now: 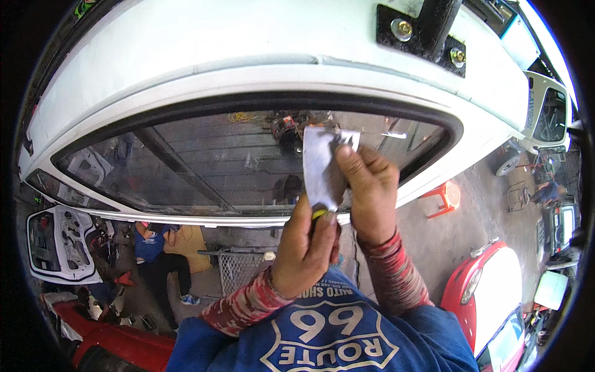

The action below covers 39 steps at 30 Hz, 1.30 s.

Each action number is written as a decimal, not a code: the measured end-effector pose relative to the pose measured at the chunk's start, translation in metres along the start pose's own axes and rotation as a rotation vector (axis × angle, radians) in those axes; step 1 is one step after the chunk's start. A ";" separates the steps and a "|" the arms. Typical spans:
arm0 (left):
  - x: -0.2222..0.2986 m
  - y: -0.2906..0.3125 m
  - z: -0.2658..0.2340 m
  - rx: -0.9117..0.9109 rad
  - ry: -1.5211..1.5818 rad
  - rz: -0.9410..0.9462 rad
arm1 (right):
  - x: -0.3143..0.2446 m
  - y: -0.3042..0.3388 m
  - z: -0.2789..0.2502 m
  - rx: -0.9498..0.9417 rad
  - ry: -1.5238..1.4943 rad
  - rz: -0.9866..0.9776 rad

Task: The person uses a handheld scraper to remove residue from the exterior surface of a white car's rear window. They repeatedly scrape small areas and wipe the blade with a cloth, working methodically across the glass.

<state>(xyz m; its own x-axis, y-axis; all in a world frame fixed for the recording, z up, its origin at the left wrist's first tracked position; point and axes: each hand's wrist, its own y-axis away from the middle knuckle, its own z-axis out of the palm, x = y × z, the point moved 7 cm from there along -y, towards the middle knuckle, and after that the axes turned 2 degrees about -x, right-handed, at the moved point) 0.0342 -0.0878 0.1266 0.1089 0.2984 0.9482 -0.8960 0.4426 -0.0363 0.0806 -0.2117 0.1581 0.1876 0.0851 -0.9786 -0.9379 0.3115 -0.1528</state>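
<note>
My left hand (308,249) is closed around the handle of a putty knife (321,162), its wide metal blade pointing up and away from me. A bit of yellow-green shows at the base of the blade. My right hand (375,192) is pinched at the blade's upper right corner, its thumb against the face. Dark matter and a small pale piece show by that thumb; I cannot make out what they are. Just beyond both hands is the long side window (204,161) of a white vehicle (217,43), framed by a black rubber seal.
A black bracket (421,37) is bolted onto the white roof. To the right are an orange-red stool (447,197) and a red car (480,291). At left, a detached white door (62,245) stands near a co-worker (155,254) in blue. A metal mesh rack (238,266) is below the window.
</note>
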 end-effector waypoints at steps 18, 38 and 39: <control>-0.002 0.000 -0.002 -0.043 -0.042 -0.033 | 0.004 -0.004 -0.004 -0.037 0.046 0.009; 0.012 -0.002 0.006 -0.043 -0.008 -0.006 | -0.004 -0.002 -0.004 -0.033 -0.010 0.028; 0.013 -0.002 0.008 -0.050 0.003 -0.001 | -0.003 -0.003 -0.006 -0.018 0.004 0.077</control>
<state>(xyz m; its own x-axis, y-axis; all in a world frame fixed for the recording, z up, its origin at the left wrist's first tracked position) 0.0338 -0.0917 0.1413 0.1113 0.3002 0.9473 -0.8734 0.4843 -0.0509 0.0809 -0.2185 0.1607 0.1131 0.1041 -0.9881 -0.9547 0.2870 -0.0791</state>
